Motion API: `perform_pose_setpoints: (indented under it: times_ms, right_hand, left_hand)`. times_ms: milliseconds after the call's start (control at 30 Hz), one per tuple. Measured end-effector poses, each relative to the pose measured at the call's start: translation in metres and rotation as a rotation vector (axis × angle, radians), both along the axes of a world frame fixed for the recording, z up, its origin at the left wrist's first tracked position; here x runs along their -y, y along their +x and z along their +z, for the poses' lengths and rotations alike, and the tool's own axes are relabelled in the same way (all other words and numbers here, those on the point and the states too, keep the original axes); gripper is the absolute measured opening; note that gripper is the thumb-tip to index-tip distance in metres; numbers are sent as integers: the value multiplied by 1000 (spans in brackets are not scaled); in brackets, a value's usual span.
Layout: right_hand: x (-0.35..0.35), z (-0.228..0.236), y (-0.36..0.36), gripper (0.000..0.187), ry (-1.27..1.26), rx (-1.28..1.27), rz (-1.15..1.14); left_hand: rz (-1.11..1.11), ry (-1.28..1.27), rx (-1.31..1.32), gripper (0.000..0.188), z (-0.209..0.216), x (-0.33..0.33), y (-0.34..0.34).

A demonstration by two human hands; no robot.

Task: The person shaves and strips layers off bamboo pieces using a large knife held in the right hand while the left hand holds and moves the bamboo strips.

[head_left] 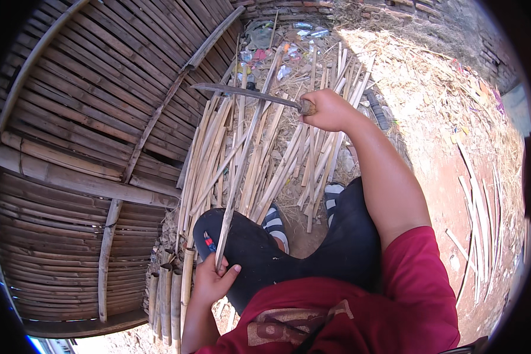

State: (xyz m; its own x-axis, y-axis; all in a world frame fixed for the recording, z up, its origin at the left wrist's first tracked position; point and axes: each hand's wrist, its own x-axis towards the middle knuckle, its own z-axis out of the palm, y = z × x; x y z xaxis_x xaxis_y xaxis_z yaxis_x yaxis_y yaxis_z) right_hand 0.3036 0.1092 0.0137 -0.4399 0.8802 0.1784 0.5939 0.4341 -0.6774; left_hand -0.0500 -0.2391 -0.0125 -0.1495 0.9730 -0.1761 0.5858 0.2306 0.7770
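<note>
My left hand (213, 282) is closed round the near end of a long bamboo strip (240, 164), beside my left thigh. The strip slants away from me over the knee toward the far litter. In my right hand (329, 110), held out at arm's length, is a machete (236, 91) gripped by its short handle. Its long, slightly curved blade points left and crosses the strip near the far end. Whether blade and strip touch, I cannot tell. Many loose bamboo strips (209, 156) lie on the ground below, in front of my feet.
A slatted bamboo wall (94, 88) rises close on my left, with several upright bamboo poles (165, 295) at its foot. Plastic litter (283, 72) lies before the brick wall (289, 10). A dark cylindrical object (376, 110) rests right of the strips. More thin strips (484, 224) lie far right.
</note>
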Motion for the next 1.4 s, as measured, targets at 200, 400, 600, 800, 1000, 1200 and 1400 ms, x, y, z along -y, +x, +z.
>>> perform_pose_setpoints:
  times_ms: [200,400,600,800,1000,1200,1400]
  right_hand:
    - [59,17,-48,21,241,245,332]
    - [9,8,-3,24,-28,-4,110]
    - [22,-5,-18,24,97,162,165]
    - [39,14,-34,28,113,160,256]
    - [-11,-28,23,37,152,-81,-264]
    - [39,7,-34,28,205,163,219]
    - [5,-2,2,27,59,25,-45]
  left_hand:
    - [-3,-72,132,27,-9,6,3]
    - [62,-103,138,28,12,11,-5]
    - [48,-124,101,26,9,15,-12]
    - [-51,-93,3,27,14,14,-13]
    - [17,-72,52,29,12,32,-32]
    - [68,-103,183,28,10,20,-17]
    - [69,-79,188,27,14,25,-28]
